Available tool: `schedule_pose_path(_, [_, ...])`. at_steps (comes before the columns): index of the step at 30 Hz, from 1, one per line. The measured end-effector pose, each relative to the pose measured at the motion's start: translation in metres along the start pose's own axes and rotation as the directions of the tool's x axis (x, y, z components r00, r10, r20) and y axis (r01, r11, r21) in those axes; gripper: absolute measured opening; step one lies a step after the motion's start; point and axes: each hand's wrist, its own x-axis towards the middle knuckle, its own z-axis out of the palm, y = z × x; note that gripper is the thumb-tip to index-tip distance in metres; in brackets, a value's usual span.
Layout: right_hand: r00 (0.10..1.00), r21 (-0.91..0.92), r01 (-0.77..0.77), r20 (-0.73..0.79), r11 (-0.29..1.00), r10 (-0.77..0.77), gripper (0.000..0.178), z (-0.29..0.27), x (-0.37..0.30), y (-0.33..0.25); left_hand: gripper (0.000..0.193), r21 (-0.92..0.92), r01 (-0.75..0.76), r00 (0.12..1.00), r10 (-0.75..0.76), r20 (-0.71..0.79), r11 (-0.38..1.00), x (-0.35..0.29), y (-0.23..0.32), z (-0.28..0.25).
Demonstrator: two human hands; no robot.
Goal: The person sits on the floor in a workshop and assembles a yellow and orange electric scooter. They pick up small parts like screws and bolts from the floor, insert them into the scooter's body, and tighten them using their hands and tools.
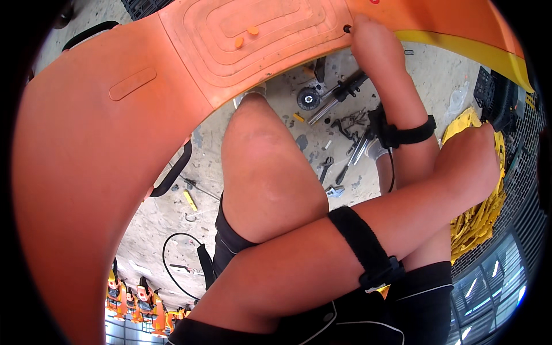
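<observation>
A large curved orange plastic shell (69, 144) arches across the left and far side, with two small orange round pieces (253, 30) on its ribbed panel. My right hand (372, 49) is closed at the shell's far right edge, beside a small black round part (347, 29). Whatever its fingers grip is hidden. Crossing over my right arm, my left arm reaches to the right. My left hand (474, 152) lies next to a crumpled yellow bundle (477, 227); its fingers are turned away from view. Both arms wear black straps.
On the stained floor lie a shock absorber (339, 95), a small black wheel (309, 99), an adjustable wrench (326, 167) and other loose tools. Black handles (172, 172) jut from the shell. A black crate (489, 92) stands at right. Orange machines (141, 305) are at lower left.
</observation>
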Motion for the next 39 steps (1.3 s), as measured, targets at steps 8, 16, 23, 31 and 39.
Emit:
schedule_pose_path(8, [0.978, -0.038, -0.087, 0.186, 0.995, 0.092, 0.035, -0.009, 0.008, 0.007, 0.014, 0.029, 0.005, 0.998, -0.007, 0.059, 1.000, 0.003, 0.003, 0.006])
schedule_pose_path(16, [0.995, 0.168, -0.044, 0.099, 0.985, 0.028, 0.032, -0.014, 0.001, 0.000, 0.017, -0.028, 0.023, 1.000, -0.023, 0.005, 0.999, 0.005, -0.001, -0.001])
schedule_pose_path(23, [0.986, -0.049, 0.158, -0.049, 0.986, -0.161, 0.012, -0.005, -0.003, 0.024, 0.013, -0.031, 0.012, 1.000, -0.011, 0.025, 0.999, 0.004, 0.003, 0.012])
schedule_pose_path(31, [0.974, -0.090, 0.209, -0.074, 0.974, -0.216, 0.007, -0.001, -0.001, 0.019, 0.012, 0.001, 0.026, 1.000, -0.026, 0.009, 1.000, 0.008, 0.004, 0.005])
schedule_pose_path(39, [0.993, -0.073, 0.001, 0.117, 0.997, 0.008, 0.016, -0.019, 0.013, -0.011, 0.010, 0.036, -0.035, 0.999, 0.036, -0.036, 0.999, 0.008, 0.008, -0.003])
